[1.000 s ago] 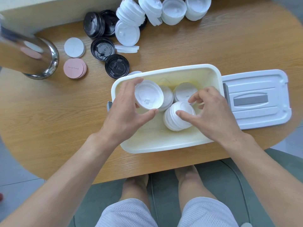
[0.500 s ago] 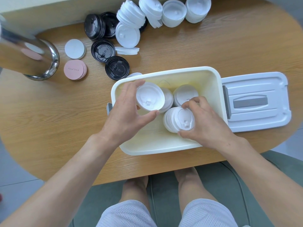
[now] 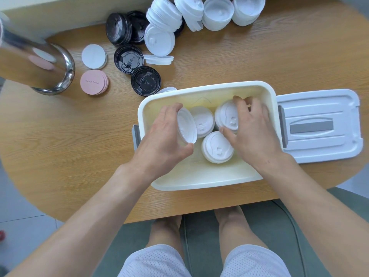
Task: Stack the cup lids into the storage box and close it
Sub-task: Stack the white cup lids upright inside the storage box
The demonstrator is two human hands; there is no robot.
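Hands work inside the storage box: left hand grips a tilted lid stack, right hand curls fingers around another stack.

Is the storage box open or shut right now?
Open. The storage box has no cover on it, its box lid lies flat on the table to its right, and both hands reach inside among white cup lids.

White lids in open box.
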